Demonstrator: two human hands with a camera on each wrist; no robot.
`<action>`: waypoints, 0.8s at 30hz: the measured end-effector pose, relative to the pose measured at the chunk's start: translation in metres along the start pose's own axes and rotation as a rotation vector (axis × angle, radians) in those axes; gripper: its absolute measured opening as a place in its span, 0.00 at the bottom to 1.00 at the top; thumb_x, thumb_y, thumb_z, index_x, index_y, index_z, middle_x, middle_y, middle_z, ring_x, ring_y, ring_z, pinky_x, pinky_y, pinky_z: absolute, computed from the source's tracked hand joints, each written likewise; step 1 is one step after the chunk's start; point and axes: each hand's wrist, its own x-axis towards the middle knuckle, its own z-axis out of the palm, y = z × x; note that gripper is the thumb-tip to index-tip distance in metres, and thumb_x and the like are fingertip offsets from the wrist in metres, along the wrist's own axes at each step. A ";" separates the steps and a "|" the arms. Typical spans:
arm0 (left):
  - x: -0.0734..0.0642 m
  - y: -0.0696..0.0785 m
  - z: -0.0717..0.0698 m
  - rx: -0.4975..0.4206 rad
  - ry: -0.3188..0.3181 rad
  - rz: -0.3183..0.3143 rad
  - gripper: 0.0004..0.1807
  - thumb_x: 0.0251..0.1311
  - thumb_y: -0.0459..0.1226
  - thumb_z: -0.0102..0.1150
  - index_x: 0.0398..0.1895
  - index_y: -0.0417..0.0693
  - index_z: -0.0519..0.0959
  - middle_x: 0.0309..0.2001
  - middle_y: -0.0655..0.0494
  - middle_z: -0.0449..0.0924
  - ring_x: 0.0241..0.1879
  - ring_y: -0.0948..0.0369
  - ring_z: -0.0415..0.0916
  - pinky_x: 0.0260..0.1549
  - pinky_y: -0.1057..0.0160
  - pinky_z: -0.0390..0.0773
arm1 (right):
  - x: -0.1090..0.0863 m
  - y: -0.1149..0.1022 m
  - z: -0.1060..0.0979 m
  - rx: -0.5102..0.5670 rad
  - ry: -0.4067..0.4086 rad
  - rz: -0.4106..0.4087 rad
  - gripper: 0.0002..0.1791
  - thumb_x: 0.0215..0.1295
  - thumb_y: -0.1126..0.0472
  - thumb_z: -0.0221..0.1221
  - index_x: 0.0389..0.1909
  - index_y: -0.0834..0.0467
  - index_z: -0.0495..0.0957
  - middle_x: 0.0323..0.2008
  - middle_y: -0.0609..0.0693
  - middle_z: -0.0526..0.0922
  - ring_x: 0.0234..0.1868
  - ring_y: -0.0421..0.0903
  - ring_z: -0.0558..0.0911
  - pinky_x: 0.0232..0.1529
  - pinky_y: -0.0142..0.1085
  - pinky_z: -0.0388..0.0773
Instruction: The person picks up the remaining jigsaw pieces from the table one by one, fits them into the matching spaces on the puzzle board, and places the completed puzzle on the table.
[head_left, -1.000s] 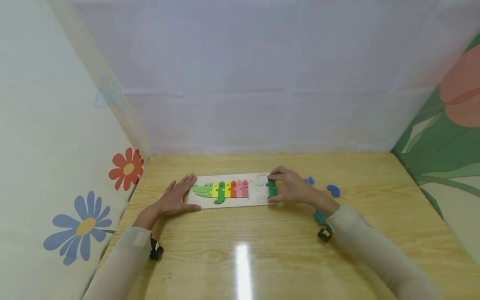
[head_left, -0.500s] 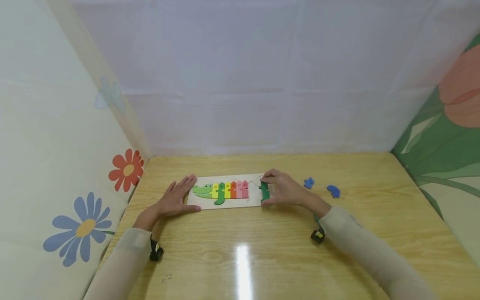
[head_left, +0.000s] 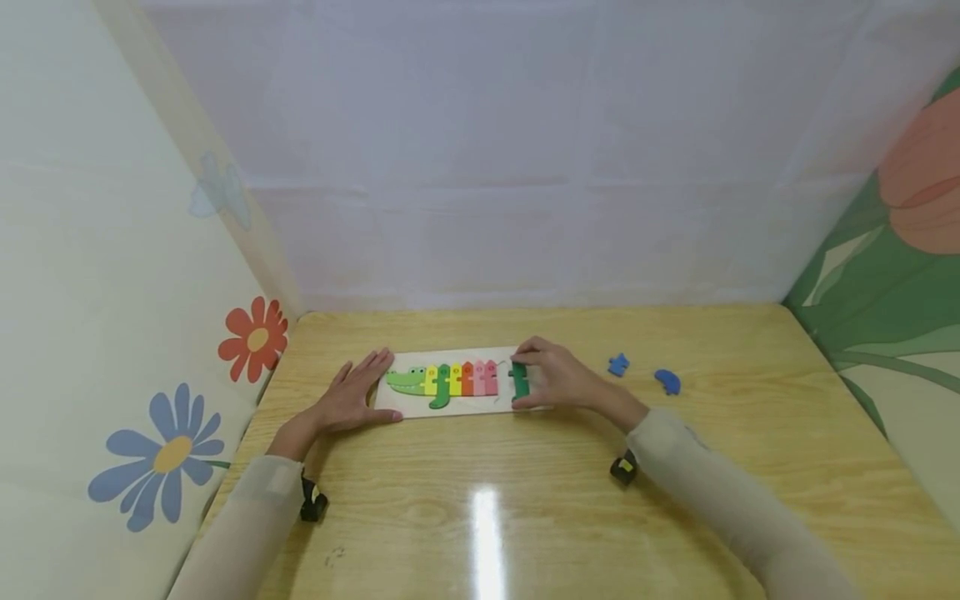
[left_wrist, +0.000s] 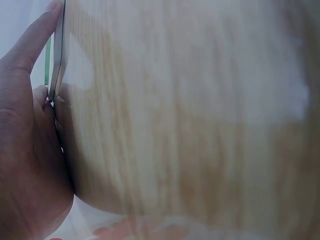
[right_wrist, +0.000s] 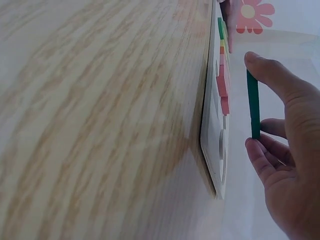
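A white puzzle board (head_left: pixel 420 412) lies on the table. Set in it are a green crocodile head (head_left: pixel 405 381) and a row of body pieces in yellow, green, orange and pink (head_left: pixel 480 379). My left hand (head_left: pixel 351 396) rests spread at the board's left end, its thumb along the near edge. Between thumb and fingertips, my right hand (head_left: pixel 562 379) pinches a dark green puzzle piece (head_left: pixel 520 381) over the board's right part. The right wrist view shows that green piece (right_wrist: pixel 253 102) apart from the board (right_wrist: pixel 214 125). My palm hides the board's right end.
Two loose blue puzzle pieces, one small (head_left: pixel 618 364) and one curved (head_left: pixel 667 382), lie right of the board on the wooden table (head_left: pixel 420 508). A pale cloth wall (head_left: pixel 480 167) stands behind the table.
My right hand has moved left along the board with the dark green piece, nearer the pink pieces. A teal piece by the right wrist is now hidden. My left hand has stayed put.
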 end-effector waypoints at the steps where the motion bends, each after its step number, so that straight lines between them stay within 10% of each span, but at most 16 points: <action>1: 0.000 0.000 0.000 0.001 0.000 0.000 0.65 0.59 0.64 0.69 0.86 0.40 0.47 0.86 0.41 0.42 0.85 0.41 0.36 0.78 0.32 0.31 | 0.001 0.000 0.001 0.000 0.001 -0.002 0.47 0.51 0.45 0.82 0.67 0.67 0.79 0.62 0.57 0.79 0.62 0.54 0.80 0.66 0.48 0.79; 24: 0.003 0.003 -0.003 0.003 -0.010 -0.008 0.65 0.59 0.64 0.69 0.86 0.41 0.46 0.86 0.41 0.42 0.85 0.42 0.36 0.79 0.33 0.31 | 0.015 0.001 0.014 -0.017 -0.011 0.007 0.48 0.52 0.42 0.81 0.68 0.67 0.78 0.63 0.57 0.78 0.64 0.54 0.79 0.69 0.47 0.76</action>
